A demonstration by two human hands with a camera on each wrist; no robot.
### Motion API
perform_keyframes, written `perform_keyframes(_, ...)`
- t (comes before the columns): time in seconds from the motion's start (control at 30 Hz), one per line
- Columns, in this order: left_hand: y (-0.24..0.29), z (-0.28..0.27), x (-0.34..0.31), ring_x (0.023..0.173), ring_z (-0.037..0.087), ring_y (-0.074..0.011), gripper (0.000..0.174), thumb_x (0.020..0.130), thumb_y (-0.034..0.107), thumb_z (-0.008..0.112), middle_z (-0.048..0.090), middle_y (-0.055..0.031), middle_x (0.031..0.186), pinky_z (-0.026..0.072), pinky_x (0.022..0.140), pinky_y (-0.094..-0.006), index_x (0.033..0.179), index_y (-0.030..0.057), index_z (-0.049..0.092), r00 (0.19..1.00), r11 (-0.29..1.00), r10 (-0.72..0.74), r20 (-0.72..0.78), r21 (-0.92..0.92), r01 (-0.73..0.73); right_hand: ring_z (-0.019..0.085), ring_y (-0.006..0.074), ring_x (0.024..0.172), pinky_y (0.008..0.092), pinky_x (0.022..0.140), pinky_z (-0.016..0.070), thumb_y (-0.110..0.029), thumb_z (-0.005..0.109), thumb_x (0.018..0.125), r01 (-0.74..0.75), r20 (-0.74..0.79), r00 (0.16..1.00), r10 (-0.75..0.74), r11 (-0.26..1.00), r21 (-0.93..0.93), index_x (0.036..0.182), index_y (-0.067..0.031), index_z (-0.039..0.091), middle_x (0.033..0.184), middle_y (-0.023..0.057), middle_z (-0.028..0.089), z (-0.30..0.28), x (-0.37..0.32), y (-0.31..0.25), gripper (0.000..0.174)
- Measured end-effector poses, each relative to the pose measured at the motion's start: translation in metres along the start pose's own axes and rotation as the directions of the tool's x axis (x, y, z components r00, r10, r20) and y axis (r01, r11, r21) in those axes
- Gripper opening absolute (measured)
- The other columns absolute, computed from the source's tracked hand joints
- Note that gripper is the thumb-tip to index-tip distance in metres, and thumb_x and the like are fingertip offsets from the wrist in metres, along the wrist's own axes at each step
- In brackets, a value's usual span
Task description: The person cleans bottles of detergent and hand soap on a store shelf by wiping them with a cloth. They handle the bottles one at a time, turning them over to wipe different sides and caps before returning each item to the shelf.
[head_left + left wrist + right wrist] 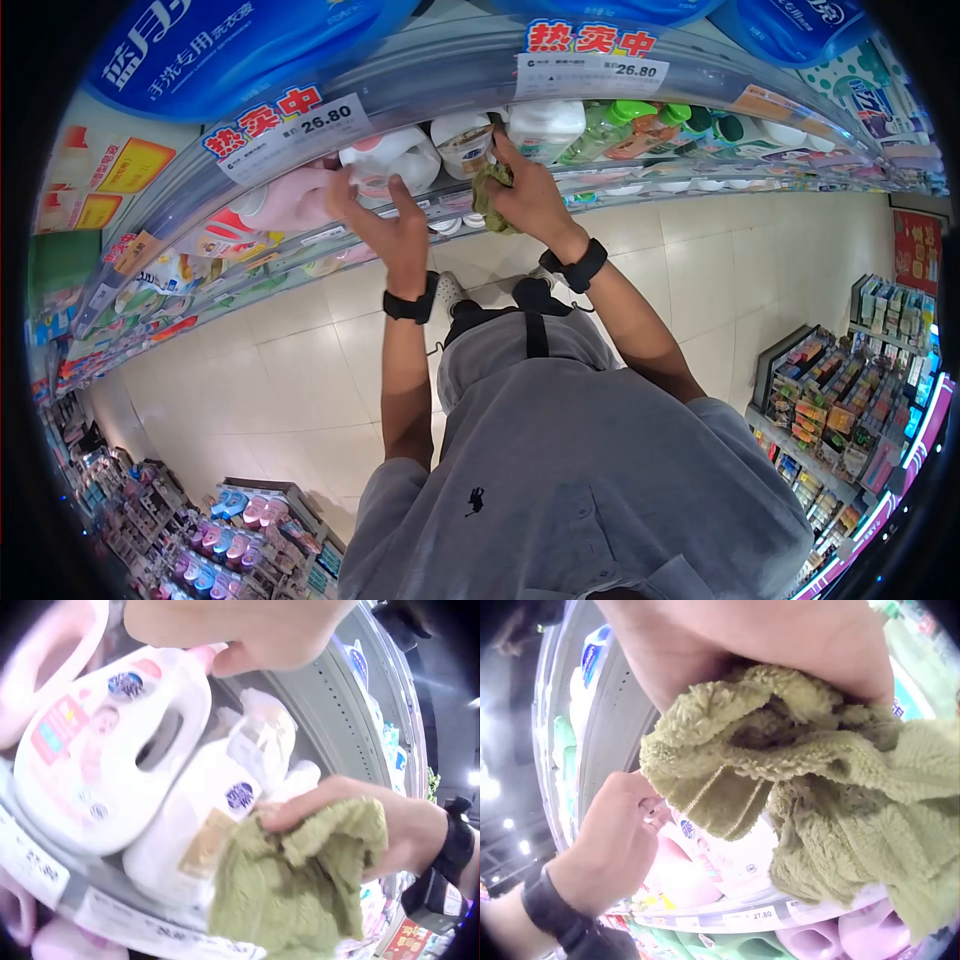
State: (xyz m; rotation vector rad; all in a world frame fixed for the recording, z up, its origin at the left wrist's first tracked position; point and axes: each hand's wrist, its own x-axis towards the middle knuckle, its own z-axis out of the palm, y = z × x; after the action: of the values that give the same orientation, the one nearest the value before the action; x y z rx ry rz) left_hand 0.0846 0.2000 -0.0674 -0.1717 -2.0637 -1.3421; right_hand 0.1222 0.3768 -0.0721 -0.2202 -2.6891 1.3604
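My right hand grips a crumpled olive-green cloth, which hangs below the fingers. In the left wrist view it is beside a white bottle with a gold label, the thumb right at the bottle's side. My left hand has its curled fingers at the pink cap of a white detergent bottle with a looped handle. In the right wrist view that hand is seen from behind, and the cloth hides part of the bottle. Both bottles stand side by side on the shelf.
Above, a shelf edge with price tags carries large blue detergent packs. Green-capped bottles stand to the right, a pink bottle to the left. Lower shelves hold more goods. Tiled floor lies behind, with display racks beyond.
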Motion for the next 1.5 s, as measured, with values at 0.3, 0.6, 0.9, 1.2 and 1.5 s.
perform_keyframes(0.3,-0.03,-0.003,0.047,0.116,0.043,-0.0448,0.065,0.071,0.009,0.077,0.047,-0.0273,0.125,0.036,0.099,-0.0499,0.127,-0.0047,0.047,0.939,0.983,0.07,0.336,0.137,-0.122,0.065,0.044,0.068,0.0515,0.061,0.051,-0.034,0.07,0.084,-0.09,-0.138,0.989,0.058,0.967,-0.239,0.137,0.0052,0.041,0.069,0.0255,0.065,0.021,0.008,-0.028,0.072)
perform_keyframes(0.6,-0.034,0.002,0.033,0.114,0.041,-0.046,0.065,0.07,0.009,0.075,0.044,-0.0253,0.12,0.0335,0.1,-0.052,0.127,-0.0043,0.045,0.964,0.981,0.089,0.249,0.145,-0.129,0.064,0.0391,0.058,0.0445,0.051,0.0494,-0.036,0.074,0.082,-0.077,-0.253,0.967,-0.014,0.934,-0.348,0.128,0.0047,0.053,0.063,0.0202,0.064,0.032,0.013,-0.021,0.065)
perform_keyframes(0.9,-0.019,-0.008,0.033,0.119,0.039,-0.045,0.069,0.072,0.008,0.074,0.042,-0.0263,0.128,0.0288,0.104,-0.0521,0.132,-0.0052,0.041,0.974,0.983,0.05,0.221,0.163,-0.087,0.065,0.04,0.061,0.0448,0.053,0.0503,-0.039,0.078,0.077,-0.064,-0.256,0.967,-0.018,0.949,-0.31,0.134,0.0,0.048,0.066,0.0205,0.065,0.03,0.012,-0.026,0.075)
perform_keyframes(1.2,0.041,-0.006,0.064,0.105,0.054,-0.0428,0.052,0.079,0.019,0.073,0.06,-0.0251,0.106,0.0328,0.093,-0.0546,0.12,-0.0047,0.052,0.865,0.933,0.28,0.417,0.093,-0.347,0.064,0.0438,0.063,0.05,0.058,0.0503,-0.033,0.076,0.078,-0.066,-0.219,0.976,0.016,0.972,-0.226,0.137,-0.0008,0.044,0.064,0.0232,0.064,0.031,0.008,-0.014,0.075)
perform_keyframes(1.5,0.049,0.015,0.075,0.082,0.063,-0.0376,0.018,0.08,0.013,0.071,0.069,-0.016,0.087,0.0457,0.074,-0.0457,0.096,0.0044,0.071,0.814,0.935,0.332,0.476,-0.052,-0.351,0.065,0.0472,0.075,0.0526,0.068,0.0524,-0.021,0.071,0.077,-0.042,-0.167,0.985,0.034,0.998,-0.043,0.142,0.0031,0.033,0.081,0.0296,0.066,0.034,0.01,-0.002,0.079)
